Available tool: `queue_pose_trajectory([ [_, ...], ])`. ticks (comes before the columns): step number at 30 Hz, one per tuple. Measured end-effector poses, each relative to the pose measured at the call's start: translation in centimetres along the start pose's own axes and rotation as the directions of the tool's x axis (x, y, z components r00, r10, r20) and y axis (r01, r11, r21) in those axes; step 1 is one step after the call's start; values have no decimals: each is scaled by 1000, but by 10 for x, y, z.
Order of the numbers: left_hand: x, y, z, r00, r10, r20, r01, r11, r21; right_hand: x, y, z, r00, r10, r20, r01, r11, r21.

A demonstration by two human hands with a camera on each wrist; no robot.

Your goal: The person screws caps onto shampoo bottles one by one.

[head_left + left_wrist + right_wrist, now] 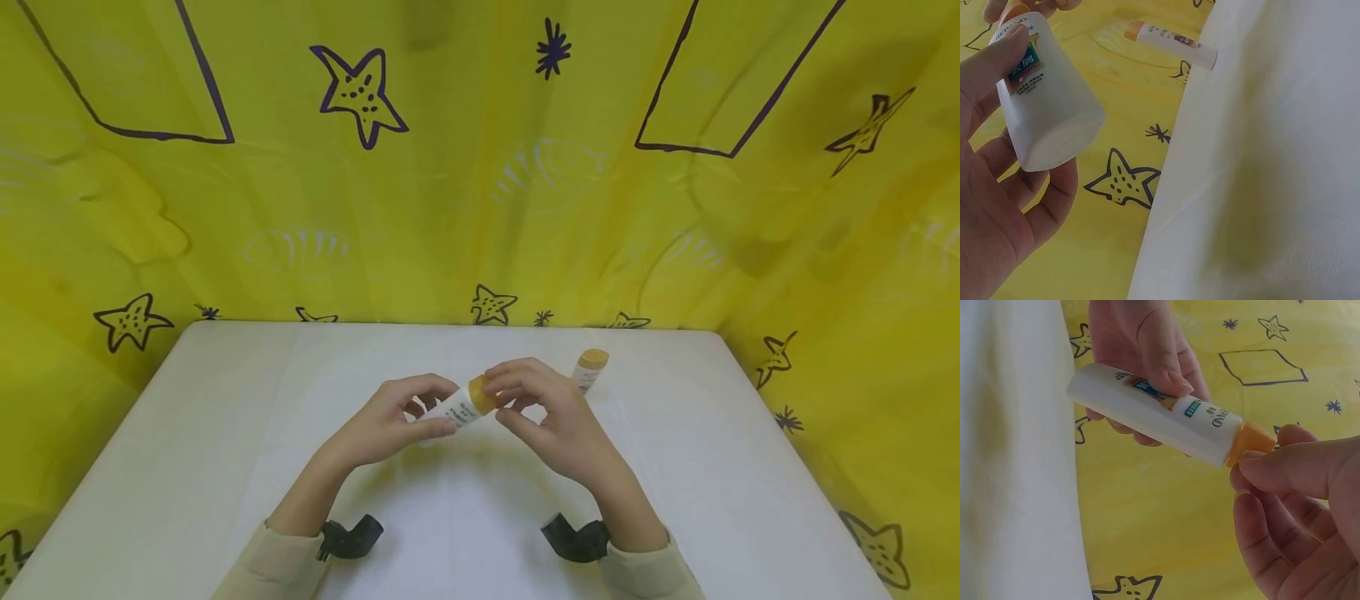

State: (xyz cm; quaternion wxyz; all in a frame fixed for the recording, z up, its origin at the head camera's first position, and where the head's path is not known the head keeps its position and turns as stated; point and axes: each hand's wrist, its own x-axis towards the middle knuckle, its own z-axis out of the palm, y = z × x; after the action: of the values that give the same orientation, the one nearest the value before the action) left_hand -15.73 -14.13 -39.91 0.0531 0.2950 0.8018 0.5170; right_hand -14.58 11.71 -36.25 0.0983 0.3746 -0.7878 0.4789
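Note:
A white lotion bottle (459,408) with printed lettering and a coloured label is held tilted above the table, its yellow-orange cap (482,395) toward the right. My left hand (396,421) grips the body, thumb along the label side and fingers behind; the left wrist view shows the flat base (1063,142) of the bottle facing the camera. With thumb and fingertips my right hand (1300,506) pinches the cap. Behind the right hand a second white bottle (588,378) with the same kind of cap stands upright on the table, partly hidden by that hand in the head view.
The white table (225,450) reaches back to a yellow curtain (435,208) printed with dark starfish and fish outlines. A black wrist mount (354,536) is strapped at the left sleeve, another black mount (574,539) at the right one.

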Motion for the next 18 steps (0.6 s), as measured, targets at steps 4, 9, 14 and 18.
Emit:
queue_pose_trajectory([
  [4, 0, 0, 0, 1000, 1, 6, -1, 1000, 1, 0, 0, 0, 1000, -3, -1, 3, 1000, -16],
  [9, 0, 1, 1, 1000, 5, 14, -5, 1000, 6, 1, 0, 0, 1000, 6, 1, -6, 999, -52],
  [14, 0, 1, 2, 1000, 7, 15, -7, 1000, -1, 2, 0, 1, 1000, 5, -1, -5, 997, -76],
  [18, 1, 1, 4, 1000, 16, 14, -16, 1000, 4, 1, 0, 1, 1000, 9, -5, -10, 997, -81],
])
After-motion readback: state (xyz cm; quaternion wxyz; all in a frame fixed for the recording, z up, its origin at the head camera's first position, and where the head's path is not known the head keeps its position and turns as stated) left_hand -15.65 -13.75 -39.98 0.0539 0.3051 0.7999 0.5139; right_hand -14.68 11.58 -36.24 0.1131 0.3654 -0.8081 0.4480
